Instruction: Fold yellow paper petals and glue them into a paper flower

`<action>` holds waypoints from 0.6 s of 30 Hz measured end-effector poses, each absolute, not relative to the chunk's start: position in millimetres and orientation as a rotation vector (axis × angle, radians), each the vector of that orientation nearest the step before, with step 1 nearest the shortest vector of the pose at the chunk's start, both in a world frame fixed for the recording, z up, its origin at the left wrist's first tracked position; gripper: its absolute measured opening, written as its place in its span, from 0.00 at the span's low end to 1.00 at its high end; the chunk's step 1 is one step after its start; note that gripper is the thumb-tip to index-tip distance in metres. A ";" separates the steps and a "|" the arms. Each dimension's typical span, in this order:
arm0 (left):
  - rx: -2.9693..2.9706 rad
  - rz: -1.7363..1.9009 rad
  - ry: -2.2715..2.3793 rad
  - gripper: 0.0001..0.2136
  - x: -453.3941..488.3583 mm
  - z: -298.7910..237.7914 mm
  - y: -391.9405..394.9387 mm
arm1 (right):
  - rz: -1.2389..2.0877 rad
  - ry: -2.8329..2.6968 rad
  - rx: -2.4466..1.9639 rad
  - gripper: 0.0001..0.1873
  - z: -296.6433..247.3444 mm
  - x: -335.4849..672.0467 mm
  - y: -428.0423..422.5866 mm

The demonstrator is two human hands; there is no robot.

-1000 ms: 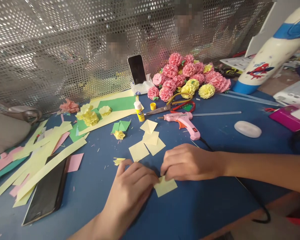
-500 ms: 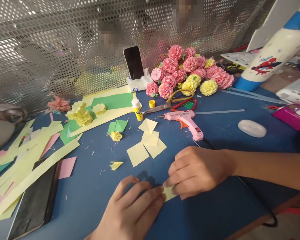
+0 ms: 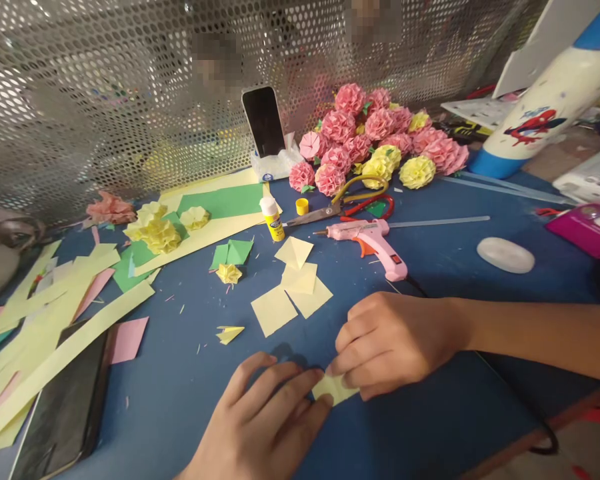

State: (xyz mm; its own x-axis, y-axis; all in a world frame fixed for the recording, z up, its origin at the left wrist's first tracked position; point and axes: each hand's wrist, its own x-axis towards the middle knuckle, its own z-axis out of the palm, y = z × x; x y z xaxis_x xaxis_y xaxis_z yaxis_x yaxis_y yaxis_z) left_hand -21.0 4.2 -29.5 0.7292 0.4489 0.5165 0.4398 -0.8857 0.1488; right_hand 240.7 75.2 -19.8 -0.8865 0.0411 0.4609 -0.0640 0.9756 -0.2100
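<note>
A small yellow paper piece (image 3: 336, 389) lies on the blue table (image 3: 430, 413) between my two hands. My left hand (image 3: 265, 420) rests flat with its fingertips pressing the paper's left edge. My right hand (image 3: 387, 341) pinches the paper's right side with curled fingers. Just beyond my hands lie three loose yellow paper squares (image 3: 293, 293). A small folded yellow bit (image 3: 229, 333) sits to the left of them.
A pink glue gun (image 3: 373, 240), its black cord, scissors (image 3: 340, 208), a glue bottle (image 3: 273, 219) and a heap of pink and yellow paper flowers (image 3: 375, 143) lie further back. Yellow paper strips (image 3: 60, 320) and a black phone (image 3: 63, 413) are at left. A perforated metal screen stands behind.
The view has shifted slightly. My hands have folded the yellow paper smaller, and both now press on it closer to the table's near edge.
</note>
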 end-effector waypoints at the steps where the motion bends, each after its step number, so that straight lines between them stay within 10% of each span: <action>1: 2.904 0.894 0.761 0.13 -20.9 -30.1 4.0 | 0.303 -2.646 0.018 0.07 -20.1 240.5 75.5; 18: 3.371 0.465 0.387 0.18 -31.0 -9.1 3.7 | 0.263 -2.662 -0.004 0.13 -18.9 240.4 73.6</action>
State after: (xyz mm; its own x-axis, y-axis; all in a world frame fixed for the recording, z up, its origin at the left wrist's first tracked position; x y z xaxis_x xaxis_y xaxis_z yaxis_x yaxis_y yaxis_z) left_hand -31.0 3.7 -9.1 0.9388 0.1799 0.2937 0.2559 -0.9351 -0.2453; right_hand 240.4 73.6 -18.9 -0.8930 0.0468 0.4476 -0.0417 0.9817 -0.1860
